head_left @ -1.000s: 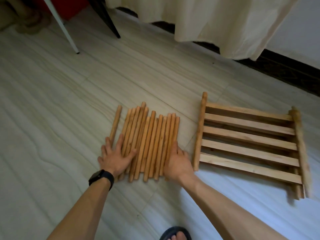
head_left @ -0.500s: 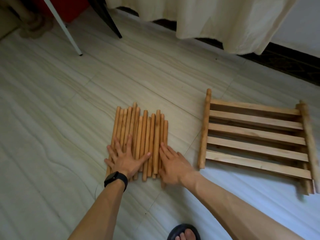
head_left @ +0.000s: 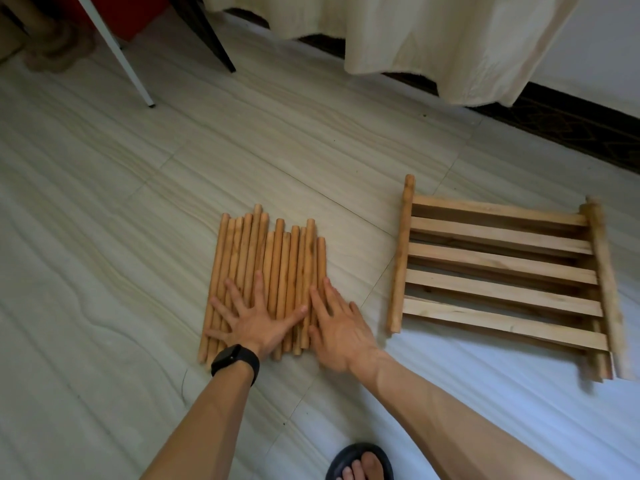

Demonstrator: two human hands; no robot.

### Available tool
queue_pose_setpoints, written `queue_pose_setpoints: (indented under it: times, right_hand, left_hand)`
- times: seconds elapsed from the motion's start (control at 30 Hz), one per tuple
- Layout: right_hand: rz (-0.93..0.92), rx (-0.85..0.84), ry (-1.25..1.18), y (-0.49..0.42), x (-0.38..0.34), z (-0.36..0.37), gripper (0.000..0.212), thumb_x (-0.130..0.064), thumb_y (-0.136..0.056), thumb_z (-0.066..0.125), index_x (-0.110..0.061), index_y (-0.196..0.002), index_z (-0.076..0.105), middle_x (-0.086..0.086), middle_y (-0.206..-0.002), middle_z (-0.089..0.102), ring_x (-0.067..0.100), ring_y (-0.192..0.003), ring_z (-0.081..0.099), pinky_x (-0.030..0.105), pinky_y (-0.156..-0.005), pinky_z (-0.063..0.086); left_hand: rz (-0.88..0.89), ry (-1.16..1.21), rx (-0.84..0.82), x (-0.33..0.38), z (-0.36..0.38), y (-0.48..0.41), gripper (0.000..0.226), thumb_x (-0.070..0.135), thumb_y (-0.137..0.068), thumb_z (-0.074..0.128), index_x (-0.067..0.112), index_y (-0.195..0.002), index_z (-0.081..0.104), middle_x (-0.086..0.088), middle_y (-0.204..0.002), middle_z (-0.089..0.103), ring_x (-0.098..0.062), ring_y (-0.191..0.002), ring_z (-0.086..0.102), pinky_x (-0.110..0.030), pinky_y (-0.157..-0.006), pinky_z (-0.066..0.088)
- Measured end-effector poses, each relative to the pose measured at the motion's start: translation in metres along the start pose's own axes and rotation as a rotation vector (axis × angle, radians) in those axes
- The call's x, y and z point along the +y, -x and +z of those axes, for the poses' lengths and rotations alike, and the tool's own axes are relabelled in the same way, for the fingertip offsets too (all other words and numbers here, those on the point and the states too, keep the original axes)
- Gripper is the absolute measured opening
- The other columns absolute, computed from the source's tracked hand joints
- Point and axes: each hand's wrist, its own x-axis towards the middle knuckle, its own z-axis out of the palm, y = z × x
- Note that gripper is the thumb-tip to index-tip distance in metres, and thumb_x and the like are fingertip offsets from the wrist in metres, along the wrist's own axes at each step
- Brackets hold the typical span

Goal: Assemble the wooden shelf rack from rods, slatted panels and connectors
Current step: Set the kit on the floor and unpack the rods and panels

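Observation:
Several round wooden rods (head_left: 273, 258) lie side by side on the tiled floor, packed into one tight row. My left hand (head_left: 258, 322), with a black watch on its wrist, lies flat with spread fingers on the near ends of the rods. My right hand (head_left: 337, 327) rests flat against the right edge of the row, fingers apart. To the right lies a stack of slatted wooden panels (head_left: 498, 268), untouched, with a rod-like rail along each side. No connectors are visible.
A cream curtain (head_left: 433, 39) hangs at the back over a dark skirting strip. A white leg (head_left: 117, 53) and a black leg (head_left: 207, 36) stand at the back left. My sandalled foot (head_left: 360, 462) is at the bottom edge.
Both hands have pushed the fanned-out rods together into a narrower, straighter row. The view has shifted slightly; the panels stay in place.

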Motion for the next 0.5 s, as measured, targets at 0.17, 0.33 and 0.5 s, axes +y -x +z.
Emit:
queue_pose_setpoints:
  times: [0.17, 0.33, 0.5]
  right_hand:
    - [-0.001, -0.072, 0.045, 0.0, 0.003, -0.006, 0.075, -0.043, -0.105, 0.033, -0.022, -0.158, -0.016, 0.004, -0.162, -0.031, 0.021, -0.153, -0.015, 0.044, -0.125, 0.0]
    - [-0.004, -0.199, 0.043, -0.002, -0.002, -0.022, 0.089, -0.037, -0.098, 0.05, -0.023, -0.158, -0.015, 0.003, -0.163, -0.029, 0.021, -0.154, -0.009, 0.045, -0.125, 0.004]
    - [-0.111, -0.133, 0.034, 0.006, 0.0, -0.072, 0.083, -0.033, -0.098, 0.052, -0.024, -0.16, -0.002, 0.002, -0.168, -0.001, 0.028, -0.151, 0.02, 0.043, -0.121, 0.026]
  left_hand:
    - [-0.001, -0.071, -0.073, -0.003, -0.003, 0.002, 0.134, 0.104, -0.038, 0.035, 0.05, -0.124, -0.053, -0.002, -0.138, -0.063, -0.044, -0.14, -0.041, -0.08, -0.11, 0.002]
    - [-0.035, -0.122, -0.097, -0.002, -0.011, 0.0, 0.137, 0.104, -0.039, 0.041, 0.051, -0.123, -0.054, -0.004, -0.143, -0.059, -0.046, -0.143, -0.034, -0.079, -0.111, 0.004]
    - [-0.016, -0.148, -0.022, 0.01, -0.027, 0.009, 0.124, 0.101, -0.059, 0.036, 0.045, -0.151, -0.025, -0.006, -0.161, -0.036, -0.038, -0.15, -0.023, -0.071, -0.116, -0.002]
